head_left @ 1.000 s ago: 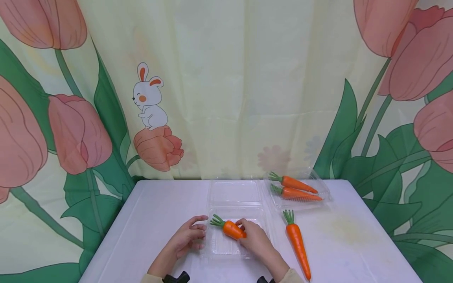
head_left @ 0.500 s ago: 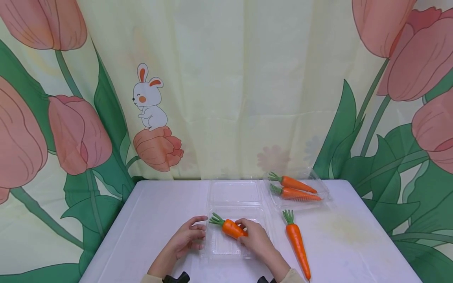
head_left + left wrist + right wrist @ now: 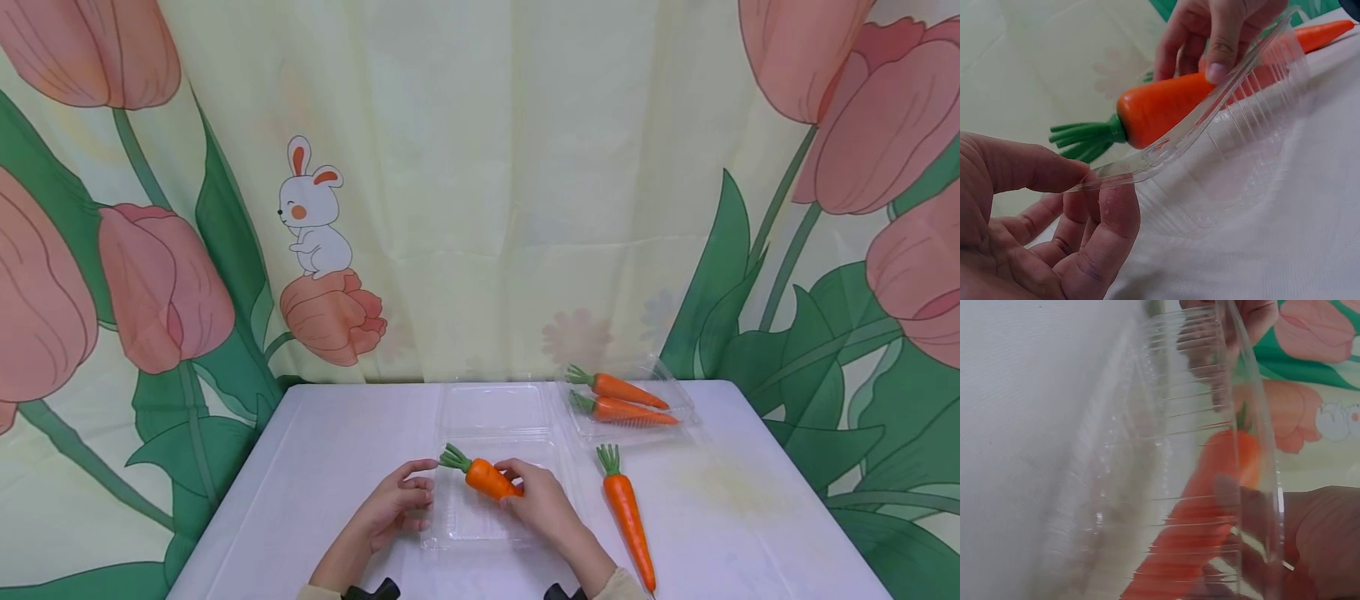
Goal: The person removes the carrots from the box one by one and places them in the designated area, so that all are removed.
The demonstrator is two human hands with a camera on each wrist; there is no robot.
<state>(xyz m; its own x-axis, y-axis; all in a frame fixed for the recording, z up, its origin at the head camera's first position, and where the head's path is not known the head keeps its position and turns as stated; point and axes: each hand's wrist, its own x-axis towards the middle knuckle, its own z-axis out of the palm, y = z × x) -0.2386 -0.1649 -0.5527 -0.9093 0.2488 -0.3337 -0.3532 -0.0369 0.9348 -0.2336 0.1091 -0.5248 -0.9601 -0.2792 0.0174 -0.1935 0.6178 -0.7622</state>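
In the head view, my right hand [image 3: 543, 502] grips the body of an orange carrot [image 3: 486, 480] with a green stub top. The carrot lies slantwise over a clear plastic clamshell container [image 3: 472, 527] with its lid folded back, its leafy end towards the left hand. My left hand [image 3: 401, 504] is at the container's left side. In the left wrist view, thumb and fingers of that hand pinch the container's rim [image 3: 1124, 172]. The right wrist view shows the carrot [image 3: 1191, 525] through the ribbed clear wall, so its tapered tip is partly hidden.
A second clear container [image 3: 592, 433] with two carrots [image 3: 630, 390] stands at the back right of the white table [image 3: 352, 425]. Another carrot [image 3: 628, 521] lies loose to the right of my right hand. A tulip-printed curtain [image 3: 465, 208] hangs behind the table.
The carrot in my right hand has shifted slightly up and left, its green top nearer the left fingertips. The left hand stays by the container. The head view has drifted a little.
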